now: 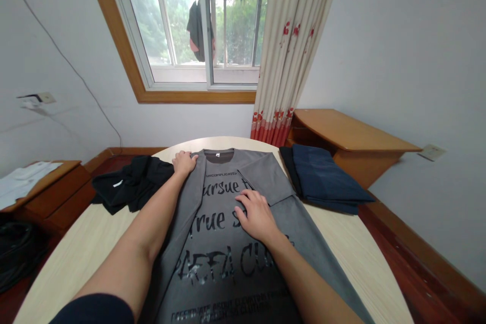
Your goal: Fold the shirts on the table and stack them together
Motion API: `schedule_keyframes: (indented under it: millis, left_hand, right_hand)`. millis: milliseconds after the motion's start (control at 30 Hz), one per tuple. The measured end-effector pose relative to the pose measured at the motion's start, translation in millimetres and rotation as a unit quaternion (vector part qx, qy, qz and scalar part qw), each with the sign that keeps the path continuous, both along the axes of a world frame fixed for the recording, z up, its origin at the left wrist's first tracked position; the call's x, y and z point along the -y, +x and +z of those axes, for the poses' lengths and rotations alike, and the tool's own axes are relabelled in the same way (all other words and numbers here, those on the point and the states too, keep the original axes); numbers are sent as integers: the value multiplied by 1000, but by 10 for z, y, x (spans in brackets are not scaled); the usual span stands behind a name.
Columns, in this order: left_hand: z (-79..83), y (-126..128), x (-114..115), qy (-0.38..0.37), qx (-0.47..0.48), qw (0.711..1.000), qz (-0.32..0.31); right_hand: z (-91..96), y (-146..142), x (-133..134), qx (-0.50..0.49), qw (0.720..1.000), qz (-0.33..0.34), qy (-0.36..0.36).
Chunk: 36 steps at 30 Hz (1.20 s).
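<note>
A grey T-shirt with black lettering lies front up on the round table, its neckline at the far side. The shirt's left side is folded inward in a long strip, and the right sleeve lies across the chest. My left hand is at the far left shoulder, its fingers closed on the folded edge of the T-shirt; the fingertips are partly hidden. Over the printed letters rests my right hand, fingers apart and holding nothing.
A crumpled black garment lies on the table at the left. Folded dark blue clothes are stacked at the right edge. Behind stand a wooden desk and a curtain; a wooden cabinet is at the left.
</note>
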<state>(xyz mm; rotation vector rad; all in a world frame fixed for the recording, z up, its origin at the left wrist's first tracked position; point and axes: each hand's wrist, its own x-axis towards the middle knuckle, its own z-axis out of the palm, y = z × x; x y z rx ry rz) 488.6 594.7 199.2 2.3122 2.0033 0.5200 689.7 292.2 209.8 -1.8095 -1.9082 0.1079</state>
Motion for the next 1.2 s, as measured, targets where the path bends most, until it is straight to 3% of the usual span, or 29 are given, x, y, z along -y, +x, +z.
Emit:
schedule_keyframes:
  millis: [433, 800, 900, 1000, 1033, 1100, 1167, 1200]
  left_hand:
    - [65, 38, -156, -18, 30, 999, 10]
    - [110, 121, -318, 7, 40, 998, 43]
    - [105, 126, -353, 8, 44, 998, 47]
    - [96, 125, -364, 8, 48, 998, 50]
    - [92, 124, -366, 9, 49, 997, 51]
    - [84, 120, -369, 12, 51, 997, 50]
    - [77, 118, -374, 16, 53, 997, 48]
    - [74, 118, -377, 17, 54, 997, 47]
  right_hand:
    - [-19, -21, -50, 17, 1000, -8, 3]
    - [-13, 36, -366, 46, 998, 18, -27]
    - [100, 68, -514, 47, 997, 36, -40]
    - [334, 262, -772, 8, 993, 69, -95]
    - [411, 377, -880, -13, 995, 44, -94]
    - [515, 666, -1102, 6, 994, -90, -60]
    - [526, 975, -1300, 53, 967, -237, -80]
    - [501, 1114, -1383, 65, 951, -278, -120]
